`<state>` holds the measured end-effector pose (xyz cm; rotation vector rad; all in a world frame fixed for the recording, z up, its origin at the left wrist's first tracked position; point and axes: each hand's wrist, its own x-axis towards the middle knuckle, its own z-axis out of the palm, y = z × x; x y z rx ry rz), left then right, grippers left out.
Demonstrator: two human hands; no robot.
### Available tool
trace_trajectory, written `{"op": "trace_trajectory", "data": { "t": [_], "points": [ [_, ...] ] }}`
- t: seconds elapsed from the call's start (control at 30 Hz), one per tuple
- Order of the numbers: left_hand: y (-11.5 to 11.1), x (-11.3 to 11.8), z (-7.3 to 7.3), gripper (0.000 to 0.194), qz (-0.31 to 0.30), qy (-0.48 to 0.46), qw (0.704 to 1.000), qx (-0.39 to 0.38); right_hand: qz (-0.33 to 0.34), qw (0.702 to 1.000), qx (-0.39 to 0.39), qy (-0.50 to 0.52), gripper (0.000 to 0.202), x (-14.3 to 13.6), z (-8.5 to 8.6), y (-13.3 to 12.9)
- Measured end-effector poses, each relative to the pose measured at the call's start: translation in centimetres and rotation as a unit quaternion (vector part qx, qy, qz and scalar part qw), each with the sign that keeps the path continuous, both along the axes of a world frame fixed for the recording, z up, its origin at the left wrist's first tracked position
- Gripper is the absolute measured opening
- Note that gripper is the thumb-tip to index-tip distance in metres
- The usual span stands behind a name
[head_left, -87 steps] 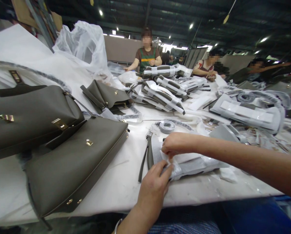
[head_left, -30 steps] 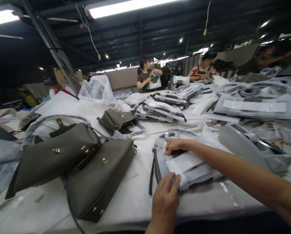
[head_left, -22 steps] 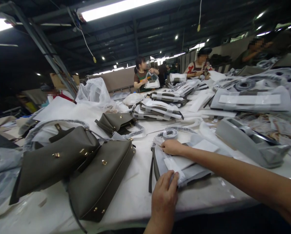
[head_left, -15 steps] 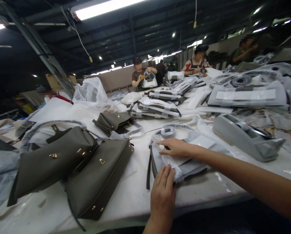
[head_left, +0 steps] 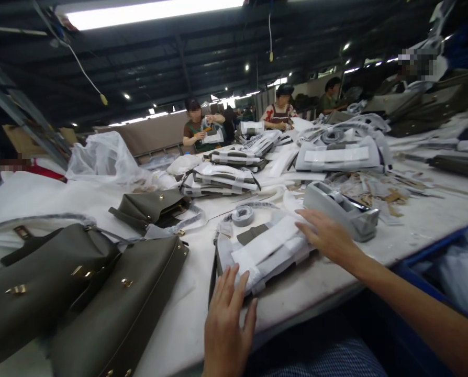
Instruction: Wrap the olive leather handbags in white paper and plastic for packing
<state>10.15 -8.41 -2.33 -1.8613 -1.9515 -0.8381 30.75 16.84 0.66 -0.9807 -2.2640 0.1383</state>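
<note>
A handbag wrapped in white protective sheet lies flat on the table in front of me, with a patch of dark olive material showing at its upper left. My left hand rests at the near left end of the wrapping, fingers stretched out and thumb apart. At the opposite end, my right hand has its fingers extended along the wrapping's right edge. Neither hand grips anything. A coiled wrapped strap lies just beyond the bag. Behind my right hand stands a grey tape dispenser.
Unwrapped olive handbags with gold fittings lie to the left. Several wrapped bags are stacked farther back. Scraps litter the right side of the white table. A blue bin stands at lower right. Co-workers sit across the table.
My right hand has moved from the bag's left end to its right end. My left hand's fingers have spread. The white wrapping now lies flatter across the bag. The view has swung right.
</note>
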Motion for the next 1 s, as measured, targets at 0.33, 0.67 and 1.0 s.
{"op": "trace_trajectory", "data": {
  "t": [0.33, 0.67, 1.0],
  "points": [
    [5.5, -0.7, 4.2, 0.075, -0.101, 0.026, 0.991, -0.089, 0.071, 0.964, -0.247, 0.068, 0.057, 0.6, -1.6, -6.0],
    [4.7, -3.1, 1.9, 0.076, -0.130, 0.096, 0.975, -0.150, 0.253, 0.964, 0.065, -0.043, 0.081, -0.5, -3.4, -9.1],
    [3.9, -1.1, -0.3, 0.057, -0.103, 0.127, 0.980, -0.115, 0.232, 0.966, 0.096, 0.068, 0.049, -1.6, -6.0, -9.8]
  ]
}}
